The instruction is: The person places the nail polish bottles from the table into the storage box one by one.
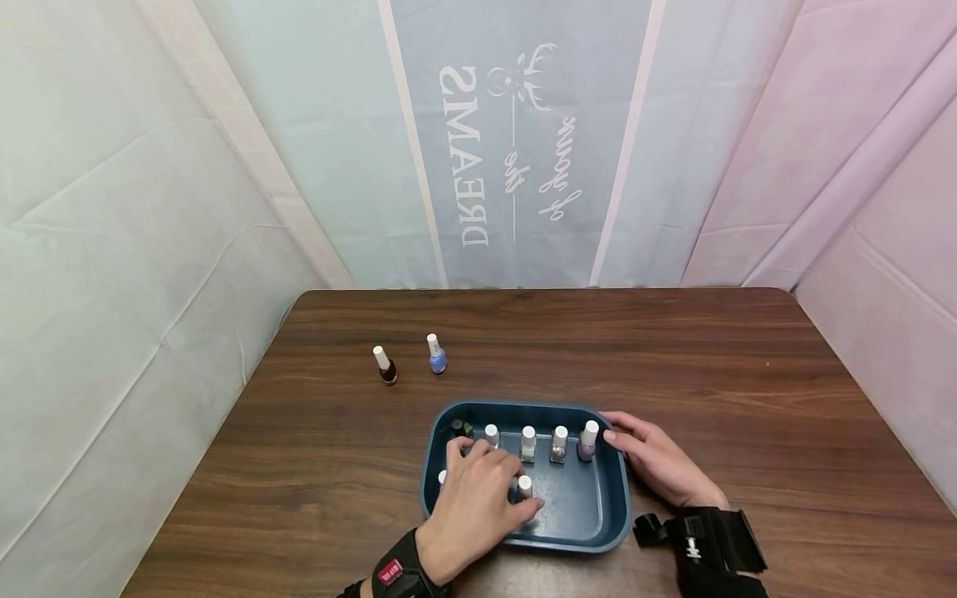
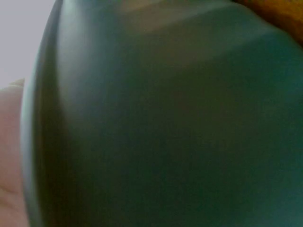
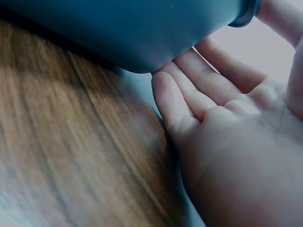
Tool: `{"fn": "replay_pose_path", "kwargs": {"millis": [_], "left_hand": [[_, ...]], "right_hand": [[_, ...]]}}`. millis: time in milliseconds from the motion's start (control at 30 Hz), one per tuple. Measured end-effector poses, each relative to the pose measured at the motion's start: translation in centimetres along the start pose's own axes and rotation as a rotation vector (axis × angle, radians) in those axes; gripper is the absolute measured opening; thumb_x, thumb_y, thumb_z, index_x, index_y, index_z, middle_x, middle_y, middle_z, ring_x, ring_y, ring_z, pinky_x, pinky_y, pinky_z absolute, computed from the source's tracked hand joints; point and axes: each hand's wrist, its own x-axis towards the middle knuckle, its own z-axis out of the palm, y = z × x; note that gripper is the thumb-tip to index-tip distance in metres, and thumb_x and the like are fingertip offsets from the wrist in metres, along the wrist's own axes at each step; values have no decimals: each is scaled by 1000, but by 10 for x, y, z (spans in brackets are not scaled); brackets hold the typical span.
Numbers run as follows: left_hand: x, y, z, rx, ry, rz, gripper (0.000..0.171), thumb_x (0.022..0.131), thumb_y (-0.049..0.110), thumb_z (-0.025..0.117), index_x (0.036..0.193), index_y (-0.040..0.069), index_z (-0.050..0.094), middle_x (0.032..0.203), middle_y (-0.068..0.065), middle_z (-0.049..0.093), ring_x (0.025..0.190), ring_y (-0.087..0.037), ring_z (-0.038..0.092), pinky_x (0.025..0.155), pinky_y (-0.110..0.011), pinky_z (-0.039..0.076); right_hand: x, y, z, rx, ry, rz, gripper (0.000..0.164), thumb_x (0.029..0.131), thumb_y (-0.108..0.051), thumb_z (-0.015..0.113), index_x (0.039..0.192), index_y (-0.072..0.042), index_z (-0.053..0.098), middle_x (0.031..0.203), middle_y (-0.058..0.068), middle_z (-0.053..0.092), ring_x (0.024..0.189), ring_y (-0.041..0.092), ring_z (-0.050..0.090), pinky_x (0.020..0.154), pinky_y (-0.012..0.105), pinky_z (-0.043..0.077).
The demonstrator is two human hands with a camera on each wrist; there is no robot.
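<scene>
In the head view a dark blue tray holds several small nail polish bottles with white caps. My left hand reaches into it from the near side, thumb and index finger around a white-capped nail polish bottle; the hand covers much of the tray's left part. My right hand holds the tray's far right corner, thumb at the rim beside a pale mauve bottle. In the right wrist view its fingers lie against the tray's outer wall. Blurred dark green-blue tray wall fills the left wrist view.
Outside the tray, a dark nail polish bottle and a blue one stand on the wooden table, beyond the tray to the left. Along the tray's far side is a row of bottles, including a clear one. Fabric curtains surround the table.
</scene>
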Motion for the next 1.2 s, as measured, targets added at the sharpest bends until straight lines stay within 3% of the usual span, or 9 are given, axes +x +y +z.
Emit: {"fn": "replay_pose_path", "kwargs": {"millis": [167,433,667,933,1200], "left_hand": [[1,-2,-5,-23,7,-16,33,75,56,74,84,24,71,82,13,68,81,-8,51,88,-46,33],[1,-7,-14,-117,113,-26,44,73,66,69,85,23,71,79,13,66,80,-6,52,89,-45,35],[4,-18,-26,-221,112,-110,27,85,46,70,93,20,73,90,9,71,86,-7,57,80,-33,42],[7,-44,-36,-339,193,-240,16,86,31,71,96,18,73,87,9,70,82,-11,58,72,-27,45],[8,-84,-41,-369,327,-356,13,87,22,72,96,13,72,91,1,72,88,-18,62,78,-34,47]], "right_hand": [[0,0,0,-2,2,-3,45,101,-21,49,136,6,43,119,-2,60,105,6,56,90,20,47],[1,0,0,-4,3,13,46,101,-22,49,136,7,42,121,-1,60,107,6,57,91,20,47],[1,-2,0,-13,2,30,47,101,-23,49,137,6,42,123,-1,59,109,6,55,92,18,45],[1,-3,0,-22,2,46,48,101,-24,49,138,4,42,125,1,57,110,6,55,92,19,45],[1,-2,0,-9,-1,37,47,101,-24,49,137,5,43,123,0,59,109,6,55,92,19,45]]}}
